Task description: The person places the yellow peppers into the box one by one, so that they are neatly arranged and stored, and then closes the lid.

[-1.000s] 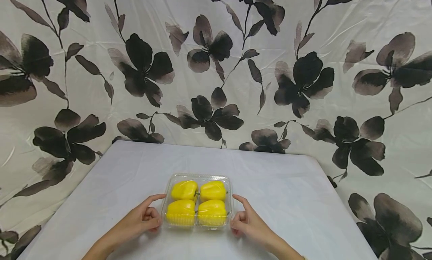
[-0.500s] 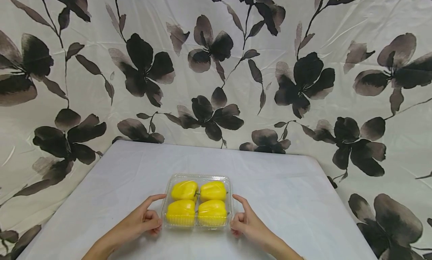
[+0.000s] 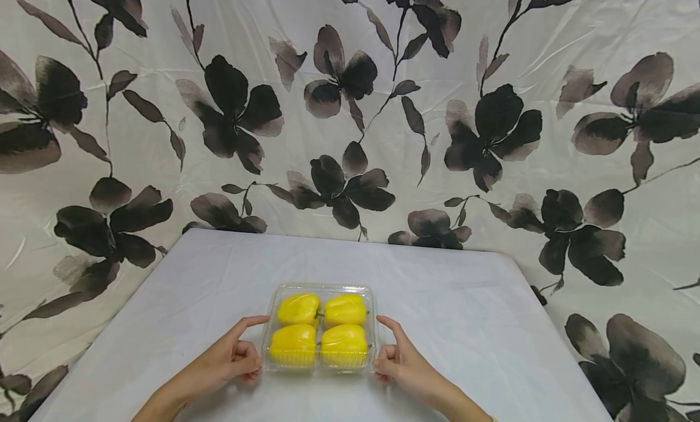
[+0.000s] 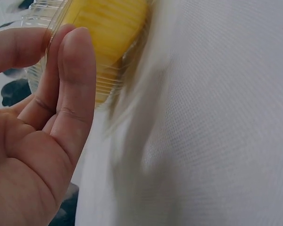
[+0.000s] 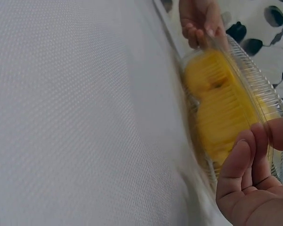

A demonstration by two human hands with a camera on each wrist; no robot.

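Observation:
A clear plastic clamshell box (image 3: 328, 287) lies on the white table in the head view, with several yellow bell peppers (image 3: 294, 343) inside, set in two rows. At its left side, my left hand (image 3: 232, 358) stretches the index finger along the wall while the other fingers curl at the near corner. My right hand (image 3: 404, 358) mirrors this on the right side. In the left wrist view, the fingers pinch the ribbed rim (image 4: 43, 16) of the box. Likewise, the right wrist view has fingertips gripping the edge of the box (image 5: 254, 70), the peppers blurred through the plastic.
The table (image 3: 448, 312) is covered with a smooth white cloth and extends around the box on all sides. Behind it hangs a pale sheet (image 3: 426, 166) printed with dark flowers, which also shows beyond the table's left and right edges.

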